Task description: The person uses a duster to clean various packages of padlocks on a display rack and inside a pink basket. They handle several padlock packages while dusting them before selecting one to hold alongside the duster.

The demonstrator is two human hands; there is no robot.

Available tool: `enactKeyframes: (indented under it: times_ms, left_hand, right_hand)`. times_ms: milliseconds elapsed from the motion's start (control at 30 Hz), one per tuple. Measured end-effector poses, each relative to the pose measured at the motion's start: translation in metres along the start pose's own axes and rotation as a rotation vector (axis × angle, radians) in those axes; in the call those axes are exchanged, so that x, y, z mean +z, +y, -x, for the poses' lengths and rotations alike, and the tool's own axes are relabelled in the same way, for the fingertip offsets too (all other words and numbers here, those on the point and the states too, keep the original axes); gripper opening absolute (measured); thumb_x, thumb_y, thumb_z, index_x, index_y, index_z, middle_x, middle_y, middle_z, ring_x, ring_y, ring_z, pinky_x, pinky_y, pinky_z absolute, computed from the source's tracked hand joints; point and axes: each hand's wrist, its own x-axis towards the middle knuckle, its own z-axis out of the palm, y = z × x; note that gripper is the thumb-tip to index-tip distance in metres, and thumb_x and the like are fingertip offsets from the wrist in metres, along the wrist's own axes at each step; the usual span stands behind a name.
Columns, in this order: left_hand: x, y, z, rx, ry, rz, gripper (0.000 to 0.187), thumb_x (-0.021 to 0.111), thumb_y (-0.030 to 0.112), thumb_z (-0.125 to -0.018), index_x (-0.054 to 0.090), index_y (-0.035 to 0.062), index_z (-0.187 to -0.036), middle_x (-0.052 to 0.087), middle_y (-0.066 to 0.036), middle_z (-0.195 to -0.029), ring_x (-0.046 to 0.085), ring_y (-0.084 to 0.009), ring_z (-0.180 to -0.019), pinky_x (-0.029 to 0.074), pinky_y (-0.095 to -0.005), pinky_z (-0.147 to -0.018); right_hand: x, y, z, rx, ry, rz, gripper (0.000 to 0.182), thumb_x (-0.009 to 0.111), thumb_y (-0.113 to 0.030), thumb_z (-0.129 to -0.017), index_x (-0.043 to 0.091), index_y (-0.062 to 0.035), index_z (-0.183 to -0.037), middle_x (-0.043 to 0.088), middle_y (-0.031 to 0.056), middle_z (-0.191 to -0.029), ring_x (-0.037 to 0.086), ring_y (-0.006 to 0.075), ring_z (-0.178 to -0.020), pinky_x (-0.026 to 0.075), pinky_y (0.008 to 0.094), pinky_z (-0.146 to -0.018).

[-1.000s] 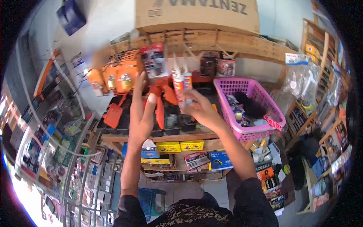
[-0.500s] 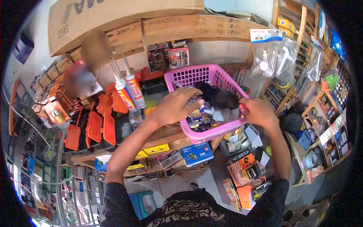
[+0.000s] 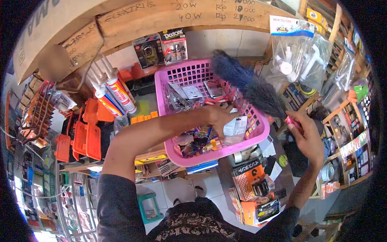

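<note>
My right hand (image 3: 305,135) is closed around the red handle (image 3: 289,120) of a dark feather duster (image 3: 248,86). The duster slants over the right rim of a pink plastic basket (image 3: 217,156), its tip at the far side. My left hand (image 3: 219,117) reaches down into this basket with fingers apart, beside a clear packet with a white card (image 3: 235,131). Some of its fingertips are hidden among the goods. Around it lie small packaged items, including white-labelled packets (image 3: 191,92) and a red-edged packet (image 3: 215,89).
Sealant tubes (image 3: 121,97) and orange-lidded boxes (image 3: 86,139) stand left of the basket. A wooden board with handwritten prices (image 3: 193,14) runs behind. Bagged white taps (image 3: 298,60) hang at the right. Orange cartons (image 3: 250,181) sit below, and a green stool (image 3: 150,205) is on the floor.
My right hand has drawn the duster up and right, out of the basket's contents. My left hand has moved deeper into the basket. The camera view has shifted closer.
</note>
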Motion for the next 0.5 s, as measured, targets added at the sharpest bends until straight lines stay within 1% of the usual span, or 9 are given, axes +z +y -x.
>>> enactKeyframes:
  times_ms: [33, 167, 233, 267, 333, 367, 400, 467, 500]
  left_hand:
    - [-0.001, 0.003, -0.008, -0.022, -0.104, 0.007, 0.13, 0.086, 0.058, -0.042, 0.027, 0.0021, -0.144, 0.041, -0.026, -0.134, 0.042, -0.0435, -0.123, 0.037, -0.0636, -0.095]
    - [-0.001, -0.003, -0.001, -0.055, -0.106, -0.047, 0.126, 0.087, 0.054, -0.044, 0.03, 0.0003, -0.142, 0.041, -0.026, -0.133, 0.043, -0.0412, -0.122, 0.038, -0.0568, -0.098]
    - [0.003, -0.025, 0.007, 0.099, 0.183, 0.289, 0.116, 0.089, 0.046, -0.048, 0.033, 0.0006, -0.139, 0.042, -0.024, -0.131, 0.044, -0.038, -0.122, 0.04, -0.0501, -0.099]
    - [0.002, -0.03, 0.01, 0.105, 0.178, 0.288, 0.116, 0.089, 0.046, -0.048, 0.033, 0.0006, -0.139, 0.042, -0.024, -0.131, 0.044, -0.038, -0.122, 0.04, -0.0501, -0.099]
    - [-0.014, -0.034, 0.016, 0.002, 0.316, 0.569, 0.105, 0.087, 0.038, -0.053, 0.035, 0.0003, -0.136, 0.044, -0.021, -0.126, 0.045, -0.0324, -0.121, 0.04, -0.0442, -0.101]
    - [-0.026, -0.037, 0.021, -0.029, 0.252, 0.819, 0.097, 0.085, 0.03, -0.058, 0.035, 0.004, -0.137, 0.045, -0.017, -0.125, 0.044, -0.029, -0.122, 0.039, -0.0445, -0.101]
    - [-0.041, -0.036, 0.027, -0.022, 0.241, 0.815, 0.097, 0.085, 0.03, -0.058, 0.035, 0.004, -0.137, 0.045, -0.017, -0.125, 0.044, -0.029, -0.122, 0.039, -0.0445, -0.101]
    - [-0.061, -0.037, 0.038, -0.138, 0.163, 1.196, 0.092, 0.083, 0.02, -0.063, 0.033, 0.0086, -0.139, 0.044, -0.014, -0.127, 0.043, -0.0262, -0.125, 0.041, -0.0418, -0.099]
    - [-0.065, -0.044, 0.044, -0.034, 0.198, 1.273, 0.088, 0.077, 0.007, -0.067, 0.03, 0.0116, -0.141, 0.044, -0.012, -0.133, 0.041, -0.0263, -0.129, 0.042, -0.0444, -0.102]
  right_hand:
    - [0.001, 0.004, -0.001, 0.015, -0.035, -0.031, 0.033, 0.064, -0.014, -0.087, 0.06, -0.0099, -0.12, 0.063, 0.014, -0.098, 0.058, 0.031, -0.092, 0.045, 0.0384, -0.084]
    - [0.0, 0.015, 0.001, 0.046, -0.108, -0.021, 0.033, 0.063, -0.015, -0.088, 0.06, -0.0101, -0.121, 0.063, 0.0139, -0.102, 0.057, 0.0308, -0.095, 0.044, 0.0368, -0.087]
    - [-0.001, 0.027, 0.004, -0.017, -0.058, -0.081, 0.033, 0.062, -0.015, -0.088, 0.06, -0.0102, -0.121, 0.063, 0.0131, -0.106, 0.057, 0.0305, -0.1, 0.043, 0.0354, -0.09]
    - [-0.002, 0.028, 0.004, -0.011, -0.054, -0.083, 0.033, 0.062, -0.015, -0.088, 0.06, -0.0102, -0.121, 0.063, 0.0131, -0.106, 0.057, 0.0305, -0.1, 0.043, 0.0354, -0.09]
    - [-0.005, 0.027, 0.005, 0.063, -0.054, -0.145, 0.033, 0.062, -0.014, -0.089, 0.06, -0.0094, -0.122, 0.063, 0.0122, -0.109, 0.057, 0.0292, -0.103, 0.043, 0.0352, -0.093]
    - [-0.004, 0.03, 0.004, 0.072, -0.045, -0.15, 0.033, 0.062, -0.014, -0.089, 0.06, -0.0094, -0.122, 0.063, 0.0122, -0.109, 0.057, 0.0292, -0.103, 0.043, 0.0352, -0.093]
    - [-0.004, 0.033, 0.003, 0.083, -0.044, -0.197, 0.033, 0.061, -0.013, -0.089, 0.06, -0.009, -0.122, 0.063, 0.012, -0.109, 0.058, 0.0286, -0.104, 0.042, 0.035, -0.094]
    - [-0.004, 0.035, 0.003, 0.092, -0.038, -0.245, 0.033, 0.061, -0.013, -0.089, 0.059, -0.0087, -0.122, 0.063, 0.0117, -0.11, 0.058, 0.028, -0.104, 0.042, 0.0349, -0.094]
    - [-0.004, 0.034, 0.003, 0.115, -0.046, -0.316, 0.033, 0.061, -0.013, -0.089, 0.06, -0.0084, -0.122, 0.063, 0.012, -0.111, 0.059, 0.0279, -0.104, 0.042, 0.0348, -0.095]
